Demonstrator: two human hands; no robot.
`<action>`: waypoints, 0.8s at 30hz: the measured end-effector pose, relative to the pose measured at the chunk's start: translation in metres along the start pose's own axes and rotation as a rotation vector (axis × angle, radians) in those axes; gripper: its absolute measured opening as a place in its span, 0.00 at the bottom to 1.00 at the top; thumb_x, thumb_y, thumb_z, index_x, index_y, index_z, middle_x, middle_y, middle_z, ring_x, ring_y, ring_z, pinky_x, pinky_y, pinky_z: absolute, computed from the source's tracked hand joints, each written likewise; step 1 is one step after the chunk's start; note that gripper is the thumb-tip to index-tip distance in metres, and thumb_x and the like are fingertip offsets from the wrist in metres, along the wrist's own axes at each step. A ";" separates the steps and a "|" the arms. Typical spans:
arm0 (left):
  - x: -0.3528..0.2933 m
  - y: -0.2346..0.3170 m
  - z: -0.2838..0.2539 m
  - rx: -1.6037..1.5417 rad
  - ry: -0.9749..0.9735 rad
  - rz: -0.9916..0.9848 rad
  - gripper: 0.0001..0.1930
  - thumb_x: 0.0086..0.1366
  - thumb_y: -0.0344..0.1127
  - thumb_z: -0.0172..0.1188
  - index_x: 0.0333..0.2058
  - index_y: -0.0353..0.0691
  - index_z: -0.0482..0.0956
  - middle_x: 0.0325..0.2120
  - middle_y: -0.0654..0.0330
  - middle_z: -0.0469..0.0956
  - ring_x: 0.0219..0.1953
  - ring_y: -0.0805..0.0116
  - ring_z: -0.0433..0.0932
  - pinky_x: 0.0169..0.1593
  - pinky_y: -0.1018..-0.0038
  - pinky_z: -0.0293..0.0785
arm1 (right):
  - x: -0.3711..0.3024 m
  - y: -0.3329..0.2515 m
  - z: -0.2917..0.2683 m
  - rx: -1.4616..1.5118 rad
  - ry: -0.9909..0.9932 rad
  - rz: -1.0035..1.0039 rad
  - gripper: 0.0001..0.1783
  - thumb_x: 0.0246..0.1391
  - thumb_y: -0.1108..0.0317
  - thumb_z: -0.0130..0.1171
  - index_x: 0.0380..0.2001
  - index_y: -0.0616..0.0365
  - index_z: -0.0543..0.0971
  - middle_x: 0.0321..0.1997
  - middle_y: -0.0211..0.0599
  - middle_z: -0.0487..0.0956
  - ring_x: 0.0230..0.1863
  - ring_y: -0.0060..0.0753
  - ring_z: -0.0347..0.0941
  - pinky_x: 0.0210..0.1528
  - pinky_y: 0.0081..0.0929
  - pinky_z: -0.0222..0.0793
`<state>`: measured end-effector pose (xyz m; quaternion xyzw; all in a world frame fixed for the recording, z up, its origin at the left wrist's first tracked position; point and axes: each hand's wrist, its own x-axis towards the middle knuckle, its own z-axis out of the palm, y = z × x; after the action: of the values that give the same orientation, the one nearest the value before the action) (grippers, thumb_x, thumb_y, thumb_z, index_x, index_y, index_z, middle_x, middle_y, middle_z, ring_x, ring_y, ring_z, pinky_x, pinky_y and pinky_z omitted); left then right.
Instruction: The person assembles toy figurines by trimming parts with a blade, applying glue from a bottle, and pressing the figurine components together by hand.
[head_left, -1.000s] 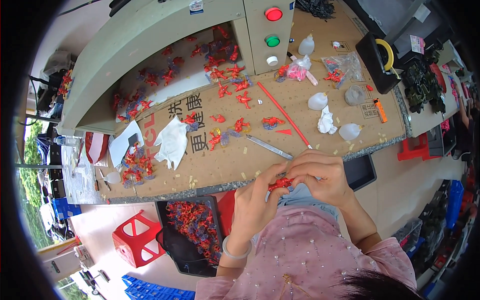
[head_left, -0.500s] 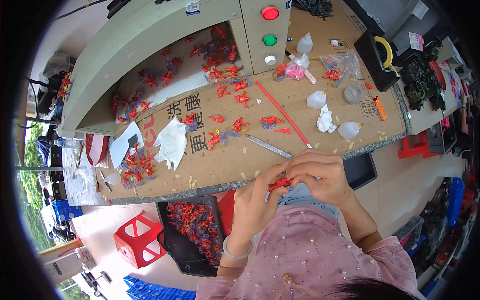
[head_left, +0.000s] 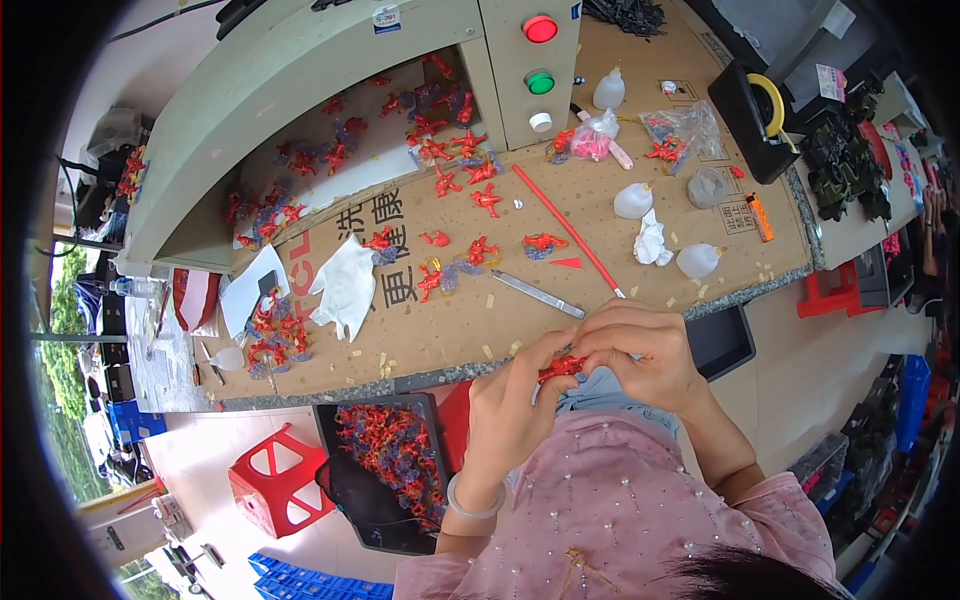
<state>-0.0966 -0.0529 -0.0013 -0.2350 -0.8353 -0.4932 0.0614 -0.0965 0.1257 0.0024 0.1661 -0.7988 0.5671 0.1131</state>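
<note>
Between my two hands, just in front of the table's near edge, is a small red figurine (head_left: 562, 368). My left hand (head_left: 512, 400) pinches one side of it with thumb and fingers. From the other side, my right hand (head_left: 645, 352) grips it, its fingers curled over and hiding part of the piece. Metal tweezers (head_left: 538, 293) lie on the cardboard beyond my hands. Near them rests a long red stick (head_left: 568, 230), its near end close to my right fingers. Other red figurines, one of them (head_left: 543, 244) behind the tweezers, lie scattered across the cardboard.
A grey arched machine (head_left: 300, 85) with red and green buttons covers figurines at the back left. White squeeze bottles (head_left: 699, 261) and crumpled tissue (head_left: 652, 240) stand right. A white glove (head_left: 343, 287) lies left. Below are a black bin (head_left: 440, 440) of figurines and a red stool (head_left: 278, 480).
Almost nothing differs. The figurine has shifted very slightly between my fingers, while both hands stay in the same place.
</note>
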 end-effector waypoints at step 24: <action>0.001 -0.014 0.020 -0.600 0.078 -0.523 0.23 0.53 0.18 0.65 0.48 0.30 0.69 0.32 0.58 0.78 0.34 0.72 0.80 0.34 0.80 0.80 | -0.028 0.011 0.006 0.488 -0.018 0.612 0.35 0.44 0.74 0.70 0.56 0.64 0.68 0.45 0.39 0.78 0.45 0.24 0.75 0.48 0.21 0.72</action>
<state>-0.1007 -0.0412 -0.0221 -0.0030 -0.6827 -0.7230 -0.1059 -0.0751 0.1276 -0.0192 -0.0527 -0.6539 0.7465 -0.1113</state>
